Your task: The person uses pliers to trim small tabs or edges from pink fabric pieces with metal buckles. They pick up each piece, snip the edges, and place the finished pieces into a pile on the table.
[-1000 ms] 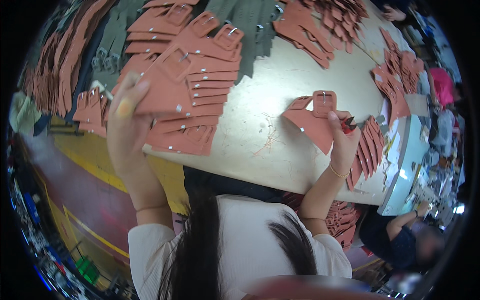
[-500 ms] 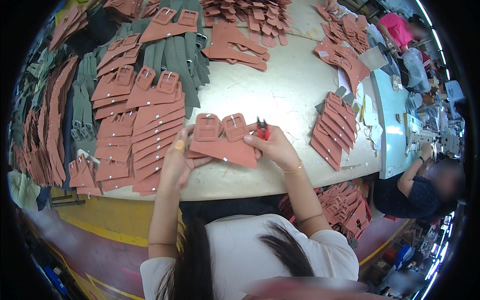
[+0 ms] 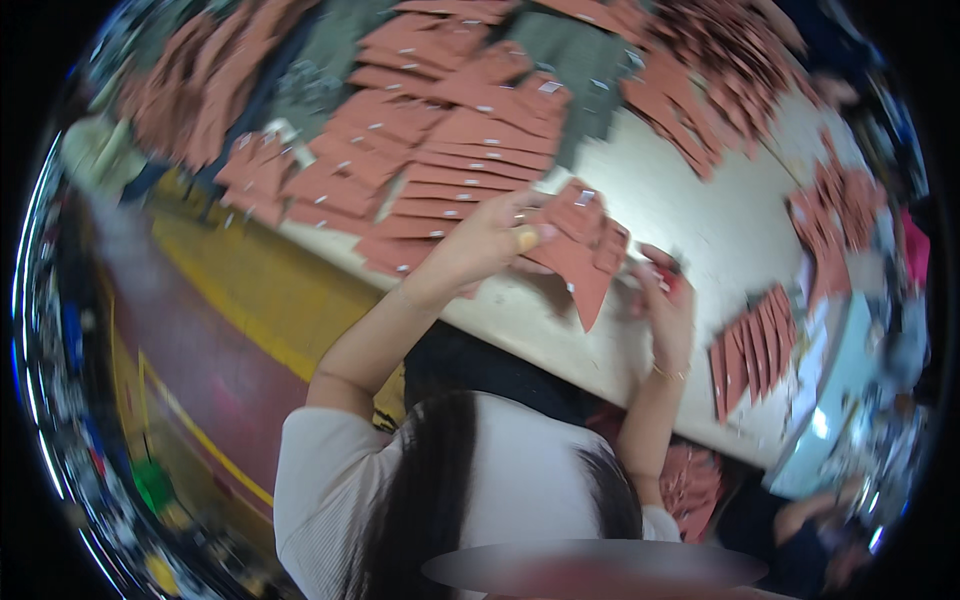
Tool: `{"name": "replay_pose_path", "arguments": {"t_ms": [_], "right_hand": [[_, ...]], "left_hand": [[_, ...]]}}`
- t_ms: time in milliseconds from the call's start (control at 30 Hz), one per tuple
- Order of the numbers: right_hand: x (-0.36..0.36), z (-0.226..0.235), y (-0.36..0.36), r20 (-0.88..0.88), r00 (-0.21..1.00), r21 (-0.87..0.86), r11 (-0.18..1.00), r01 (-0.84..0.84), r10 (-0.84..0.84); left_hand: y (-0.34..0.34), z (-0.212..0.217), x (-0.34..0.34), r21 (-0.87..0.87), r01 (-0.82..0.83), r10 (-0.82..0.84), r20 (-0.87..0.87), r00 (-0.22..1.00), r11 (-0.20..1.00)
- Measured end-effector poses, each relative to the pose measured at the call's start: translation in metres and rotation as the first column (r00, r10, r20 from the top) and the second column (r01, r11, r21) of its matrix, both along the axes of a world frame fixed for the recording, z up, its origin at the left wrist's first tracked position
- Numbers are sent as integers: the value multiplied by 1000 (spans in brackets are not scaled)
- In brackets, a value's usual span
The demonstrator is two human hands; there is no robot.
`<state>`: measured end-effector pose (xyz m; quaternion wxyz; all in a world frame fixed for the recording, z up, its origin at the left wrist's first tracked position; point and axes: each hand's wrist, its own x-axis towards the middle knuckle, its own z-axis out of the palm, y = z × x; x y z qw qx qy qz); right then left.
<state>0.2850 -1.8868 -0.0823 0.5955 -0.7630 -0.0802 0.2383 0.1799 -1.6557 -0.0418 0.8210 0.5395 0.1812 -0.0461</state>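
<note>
The left hand (image 3: 490, 240) is gripping a brown piece (image 3: 580, 255), its fingers (image 3: 525, 238) curled shut over the piece's upper edge, one fingertip wearing a yellowish cover. The piece (a flat cut shape with tabs at the top and a pointed lower corner) is hanging above the near part of the desk (image 3: 690, 215), tilted, between the two hands.

The right hand (image 3: 665, 295) is hovering just beside the piece's right edge, fingers bent around a small red tool (image 3: 672, 282); the blur is making it hard to tell whether that hand is also touching the piece. A thin bracelet (image 3: 668, 373) is sitting on the right wrist.

Behind the left hand, rows of brown pieces (image 3: 450, 150) are lying overlapped like shingles on the desk, many carrying small white tags. Grey-green pieces (image 3: 570, 45) are lying among them farther back. A fanned stack (image 3: 755, 350) of the same brown shapes is resting near the desk's right edge, well apart from the held piece, and more heaps (image 3: 840, 210) are lying farther right.

The floor (image 3: 250, 300) at left is showing yellow and dull red bands. At lower right, another person's hand (image 3: 795, 515) is showing, blurred.
</note>
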Motion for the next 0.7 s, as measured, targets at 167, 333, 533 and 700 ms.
{"name": "replay_pose_path", "arguments": {"t_ms": [167, 333, 533, 700], "right_hand": [[5, 4, -7, 81, 996, 30, 999, 45, -47], [11, -4, -12, 100, 993, 76, 995, 62, -69], [17, -5, -11, 132, 982, 59, 990, 128, -134], [16, -2, -17, 149, 970, 53, 981, 186, -192]], "left_hand": [[78, 45, -49, 255, -234, 221, 82, 972, 938], [207, 60, -115, 244, -510, 433, 309, 847, 825], [340, 14, -175, 278, -612, 618, 78, 783, 740], [371, -17, -183, 627, -557, 783, -141, 606, 545]]}}
